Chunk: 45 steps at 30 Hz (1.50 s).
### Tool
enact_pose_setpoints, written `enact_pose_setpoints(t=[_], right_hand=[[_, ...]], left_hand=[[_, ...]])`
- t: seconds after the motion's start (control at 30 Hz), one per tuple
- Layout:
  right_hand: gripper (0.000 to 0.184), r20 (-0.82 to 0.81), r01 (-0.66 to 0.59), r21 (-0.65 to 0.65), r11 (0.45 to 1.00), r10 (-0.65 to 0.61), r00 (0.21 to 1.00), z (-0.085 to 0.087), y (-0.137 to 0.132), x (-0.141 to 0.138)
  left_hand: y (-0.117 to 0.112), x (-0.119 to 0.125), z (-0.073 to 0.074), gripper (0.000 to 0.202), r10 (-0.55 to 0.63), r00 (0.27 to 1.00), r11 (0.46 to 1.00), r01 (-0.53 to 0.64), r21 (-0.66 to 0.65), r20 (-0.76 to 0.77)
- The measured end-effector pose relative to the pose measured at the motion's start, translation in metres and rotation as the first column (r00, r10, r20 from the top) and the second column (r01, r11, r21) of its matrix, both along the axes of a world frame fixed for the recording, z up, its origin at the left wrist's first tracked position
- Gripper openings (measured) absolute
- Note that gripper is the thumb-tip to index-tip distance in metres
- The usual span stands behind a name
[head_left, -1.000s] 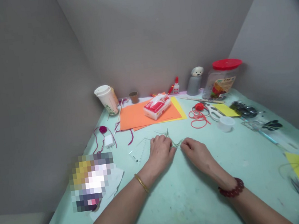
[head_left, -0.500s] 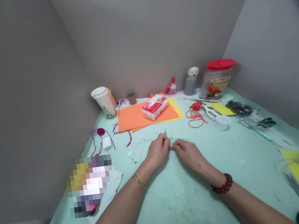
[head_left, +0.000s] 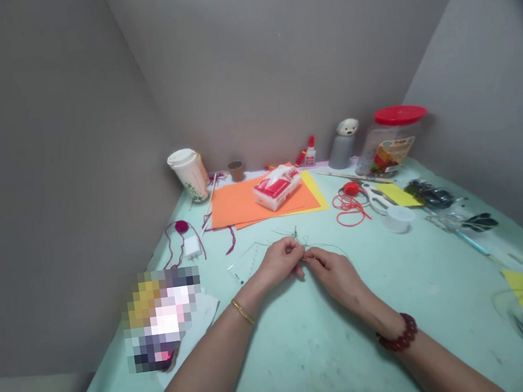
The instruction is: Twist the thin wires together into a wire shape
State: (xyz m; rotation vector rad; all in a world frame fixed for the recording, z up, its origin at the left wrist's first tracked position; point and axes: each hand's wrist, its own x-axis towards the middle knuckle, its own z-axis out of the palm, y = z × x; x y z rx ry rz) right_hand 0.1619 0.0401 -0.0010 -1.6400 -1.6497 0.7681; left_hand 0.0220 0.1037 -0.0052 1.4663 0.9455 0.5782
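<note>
Thin green wire (head_left: 328, 245) lies above the middle of the mint-green worktop (head_left: 308, 370), gathered between the hands, one strand arcing right, short ends sticking up on the far side. Left hand (head_left: 277, 263), gold bangle (head_left: 243, 312) on the wrist, and right hand (head_left: 334, 276), red bead bracelet (head_left: 398, 334) on the wrist, have closed in since the last look. They now almost touch, fingers (head_left: 296, 250) curled and pinching the wire at one spot, grip partly hidden. Clear set square (head_left: 246, 263) sits just left of the left hand. Farther off: orange card (head_left: 238, 207) under a tissue pack (head_left: 277, 187); red cord (head_left: 351, 215) and white-handled scissors (head_left: 378, 201) to the right.
</note>
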Motion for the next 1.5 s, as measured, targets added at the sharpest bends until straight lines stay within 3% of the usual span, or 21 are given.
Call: enact_pose_setpoints(t=[0.17, 0.43, 0.63, 0.73, 0.83, 0.97, 1.1, 1.27, 1.4, 1.5], right_hand=[[0.029, 0.007, 0.004, -0.007, 1.000, -0.004, 1.000, -0.005, -0.001, 0.004], [0.031, 0.132, -0.021, -0.052, 0.998, 0.027, 0.991, -0.001, -0.007, 0.009], [0.022, 0.306, 0.024, -0.097, 0.995, 0.006, 0.952, 0.014, -0.004, 0.027], [0.020, 0.393, 0.067, -0.051, 0.996, -0.042, 0.918, 0.022, 0.008, 0.029], [0.018, 0.412, 0.025, 0.025, 0.999, -0.033, 0.910, 0.025, 0.024, 0.024], [0.018, 0.424, -0.084, 0.108, 0.991, 0.031, 0.905, 0.018, 0.039, 0.014], [0.016, 0.488, -0.059, 0.230, 0.971, -0.063, 0.870, 0.008, 0.043, 0.011], [0.019, 0.338, -0.010, 0.241, 0.970, -0.075, 0.938, 0.001, 0.041, 0.013], [0.022, 0.127, 0.058, 0.170, 0.984, -0.081, 0.989, -0.001, 0.038, 0.011], [0.027, 0.097, 0.047, 0.092, 0.995, -0.056, 0.994, -0.002, 0.036, 0.009]], left_hand=[[0.001, 0.000, -0.005, 0.049, 0.063, 0.996, 0.997, -0.060, -0.039, 0.070], [-0.004, 0.007, -0.007, 0.018, 0.273, 0.962, 0.962, -0.273, -0.010, 0.021], [-0.007, 0.010, -0.007, 0.018, 0.324, 0.945, 0.944, -0.326, 0.053, 0.044], [-0.008, 0.010, -0.009, 0.020, 0.315, 0.948, 0.943, -0.317, 0.102, 0.032], [-0.008, 0.010, -0.012, 0.025, 0.299, 0.954, 0.945, -0.301, 0.126, 0.038], [-0.008, 0.011, -0.016, 0.027, 0.291, 0.956, 0.945, -0.293, 0.148, 0.035], [-0.009, 0.011, -0.015, 0.030, 0.281, 0.960, 0.947, -0.280, 0.157, 0.019], [-0.011, 0.010, -0.013, 0.032, 0.268, 0.963, 0.943, -0.255, 0.214, -0.029], [-0.012, 0.010, -0.014, 0.033, 0.268, 0.962, 0.938, -0.247, 0.245, -0.057], [-0.012, 0.011, -0.014, 0.032, 0.280, 0.956, 0.925, -0.244, 0.292, -0.086]])
